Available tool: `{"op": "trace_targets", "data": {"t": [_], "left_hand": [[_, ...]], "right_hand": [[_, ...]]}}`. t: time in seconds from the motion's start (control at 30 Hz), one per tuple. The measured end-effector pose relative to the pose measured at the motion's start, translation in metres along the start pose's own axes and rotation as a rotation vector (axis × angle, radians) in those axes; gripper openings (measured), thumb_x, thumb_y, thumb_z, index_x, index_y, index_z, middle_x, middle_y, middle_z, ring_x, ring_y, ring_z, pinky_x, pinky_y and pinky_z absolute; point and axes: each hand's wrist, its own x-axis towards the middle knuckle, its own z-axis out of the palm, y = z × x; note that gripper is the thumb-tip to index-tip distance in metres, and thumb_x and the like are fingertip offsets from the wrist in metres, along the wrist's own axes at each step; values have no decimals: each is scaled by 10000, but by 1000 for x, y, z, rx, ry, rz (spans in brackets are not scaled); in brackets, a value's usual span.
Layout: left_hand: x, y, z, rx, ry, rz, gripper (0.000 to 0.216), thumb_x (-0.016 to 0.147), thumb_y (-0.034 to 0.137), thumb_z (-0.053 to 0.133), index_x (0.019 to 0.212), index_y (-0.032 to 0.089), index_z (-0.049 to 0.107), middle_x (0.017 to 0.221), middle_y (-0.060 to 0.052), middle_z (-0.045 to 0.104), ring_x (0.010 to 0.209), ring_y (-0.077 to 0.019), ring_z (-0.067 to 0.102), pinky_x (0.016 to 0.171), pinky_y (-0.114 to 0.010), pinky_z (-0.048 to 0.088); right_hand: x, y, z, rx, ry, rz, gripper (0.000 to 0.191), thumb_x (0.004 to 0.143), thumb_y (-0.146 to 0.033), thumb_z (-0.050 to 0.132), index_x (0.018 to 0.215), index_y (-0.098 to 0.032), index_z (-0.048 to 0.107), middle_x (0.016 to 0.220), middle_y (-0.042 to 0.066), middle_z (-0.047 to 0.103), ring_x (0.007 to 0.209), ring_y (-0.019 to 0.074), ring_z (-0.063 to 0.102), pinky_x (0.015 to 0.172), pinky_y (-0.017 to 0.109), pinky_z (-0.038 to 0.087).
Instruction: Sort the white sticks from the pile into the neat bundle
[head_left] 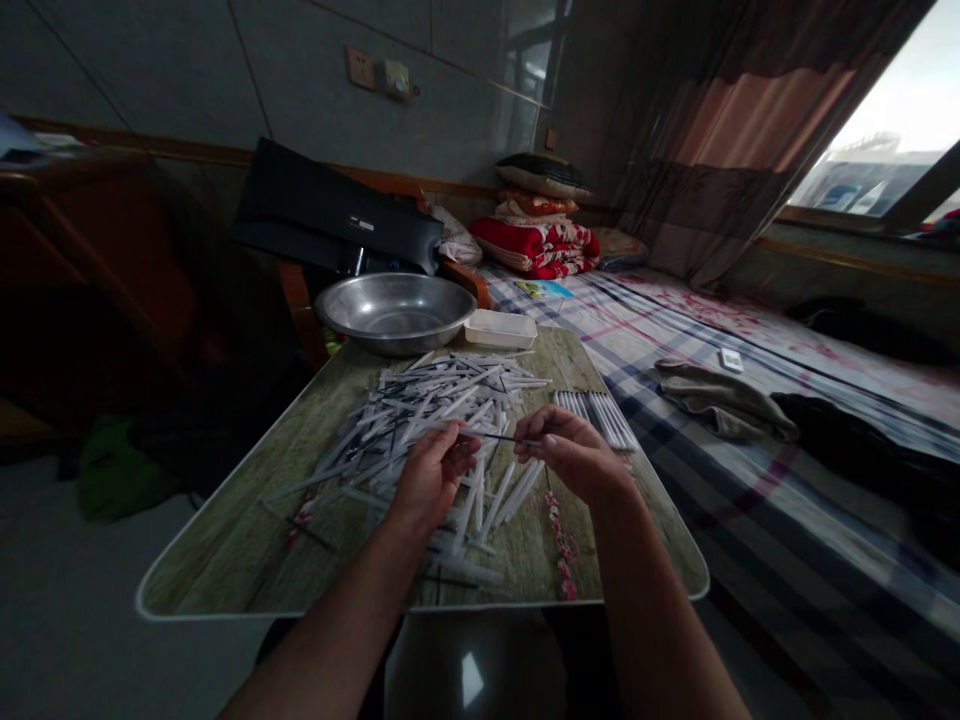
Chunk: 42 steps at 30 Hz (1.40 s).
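Note:
A heap of several thin white tubes (420, 410) lies spread across the middle of a small wood-patterned table (225, 550). Above the heap's near edge, my left hand (431, 480) and my right hand (570, 450) face each other, both with fingers pinched. Between them runs a thin dark rod (499, 436), held at each end by the fingertips. A neat row of white tubes (596, 415) lies side by side at the table's right edge, just beyond my right hand.
A steel basin (396, 312) and a white shallow tray (500, 328) stand at the table's far end. A bed with a checked sheet (750, 400), folded bedding (544, 245) and a crumpled cloth (720, 400) lies to the right. Dark furniture (334, 215) stands behind.

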Motion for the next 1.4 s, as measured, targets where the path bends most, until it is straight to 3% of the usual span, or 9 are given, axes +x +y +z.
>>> {"op": "trace_targets", "data": {"t": [0.1, 0.23, 0.47, 0.6, 0.77, 1.03, 1.4], "left_hand": [[0, 4, 2, -125, 54, -70, 90, 856, 124, 579, 795, 126, 645, 633, -13, 680, 554, -106, 674, 459, -157, 506], [0, 7, 3, -165, 42, -118, 113, 874, 102, 551, 804, 120, 638, 623, -18, 683, 554, -108, 679, 464, -154, 516], [1, 8, 3, -204, 28, -99, 111, 869, 86, 550, 815, 124, 639, 641, -14, 693, 564, -101, 685, 491, -145, 528], [-1, 7, 3, -178, -22, -86, 89, 850, 88, 581, 799, 127, 642, 637, -12, 692, 555, -99, 679, 499, -148, 537], [-3, 1, 0, -137, -151, -98, 35, 824, 110, 631, 810, 133, 654, 678, -24, 710, 579, -122, 694, 493, -163, 550], [-2, 2, -2, -143, -180, -150, 63, 842, 90, 610, 815, 124, 656, 654, -31, 711, 539, -121, 688, 472, -155, 548], [-2, 0, -3, -117, -168, -144, 36, 834, 135, 647, 845, 151, 617, 683, -18, 710, 564, -140, 700, 517, -195, 574]], "right_hand": [[4, 7, 10, 152, -23, -39, 239, 782, -389, 716, 869, -188, 622, 1071, 89, 649, 953, 219, 650, 849, 377, 503], [12, 18, 21, 198, 68, -87, 165, 777, -294, 728, 795, -193, 598, 1002, 51, 652, 848, 172, 650, 794, 328, 507], [14, 21, 25, 165, 128, -64, 301, 738, -449, 739, 812, -212, 568, 1029, 61, 631, 867, 201, 639, 824, 382, 498], [18, 28, 27, 150, 174, -56, 288, 729, -390, 758, 781, -213, 537, 974, 39, 609, 821, 174, 624, 699, 306, 503], [24, 48, 30, 104, 180, 23, 291, 709, -329, 788, 821, -201, 552, 774, -11, 575, 591, 91, 511, 521, 207, 404], [24, 55, 26, 150, 77, 86, 328, 717, -366, 793, 839, -192, 543, 721, -11, 590, 596, 103, 528, 573, 226, 410], [25, 58, 26, 171, 107, 95, 328, 702, -351, 803, 838, -204, 543, 738, -13, 603, 622, 117, 544, 609, 245, 436]]}}
